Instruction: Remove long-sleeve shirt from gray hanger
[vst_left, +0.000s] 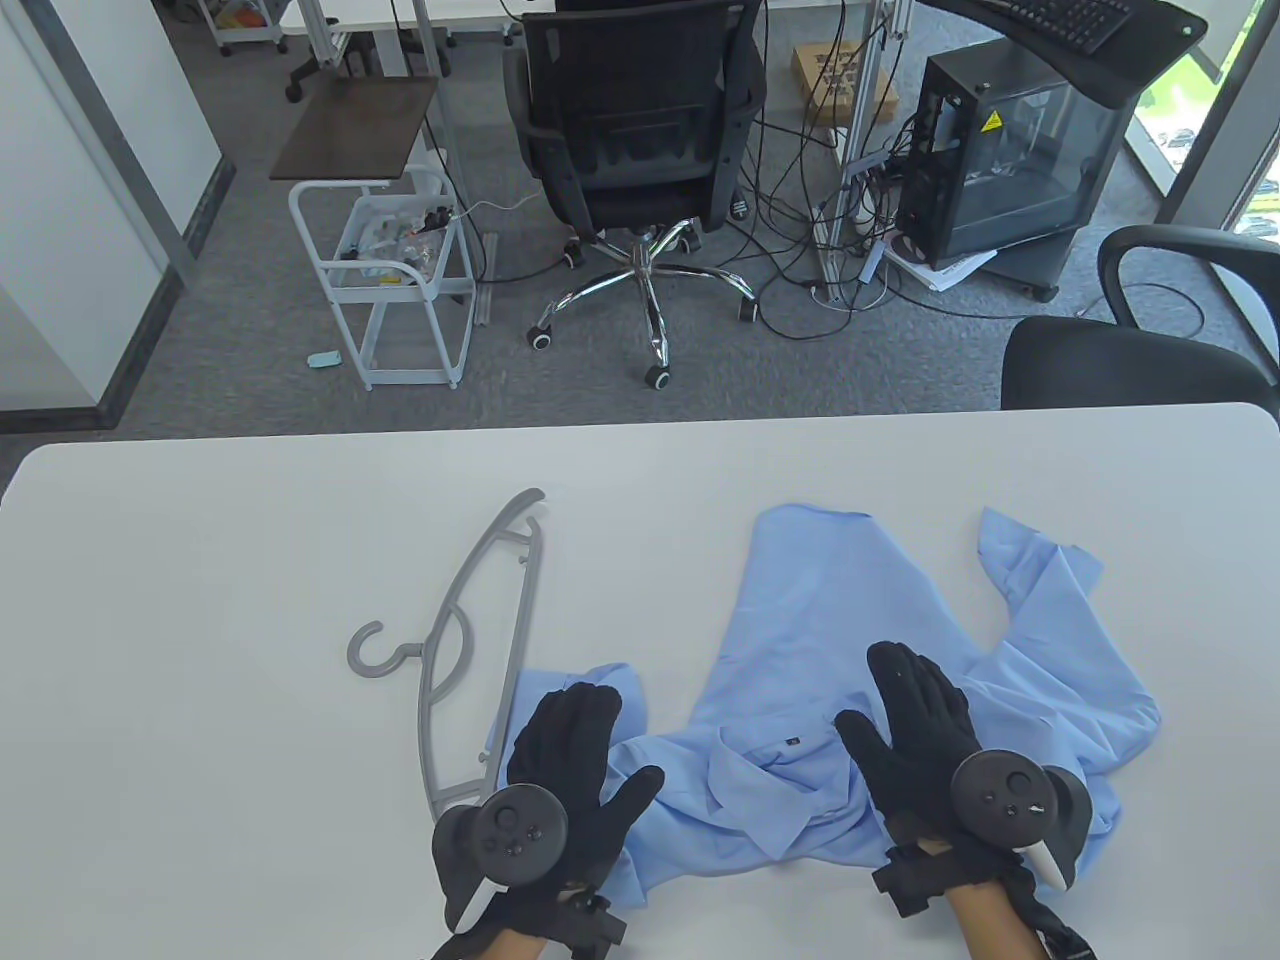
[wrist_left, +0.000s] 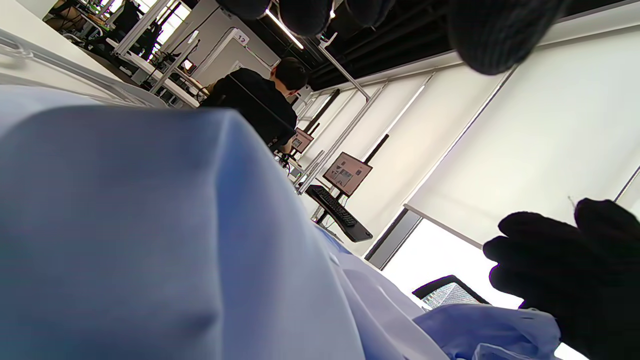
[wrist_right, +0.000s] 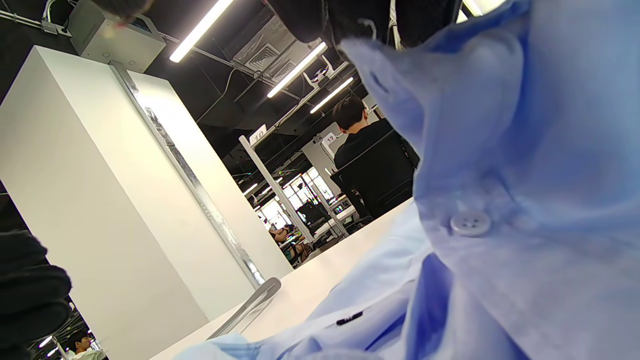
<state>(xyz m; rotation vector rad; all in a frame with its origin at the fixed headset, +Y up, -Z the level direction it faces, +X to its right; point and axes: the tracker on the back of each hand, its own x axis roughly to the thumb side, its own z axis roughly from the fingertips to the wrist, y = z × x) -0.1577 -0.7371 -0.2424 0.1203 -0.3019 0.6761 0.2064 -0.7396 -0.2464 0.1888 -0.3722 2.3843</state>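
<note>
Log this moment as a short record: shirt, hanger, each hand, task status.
shirt: light blue long-sleeve shirt, spread crumpled on the white table
hanger: gray hanger, bare, lying left of the shirt; its lower end meets a sleeve
left hand: left hand, flat on the sleeve
right hand: right hand, flat on the shirt body
task status: shirt is off the hanger

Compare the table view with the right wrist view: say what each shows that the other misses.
Only the table view shows the whole hanger lying free of the shirt, with the left hand and right hand resting flat on the cloth. Only the right wrist view shows a white button up close. Both show the shirt, the hanger and the table.
</note>
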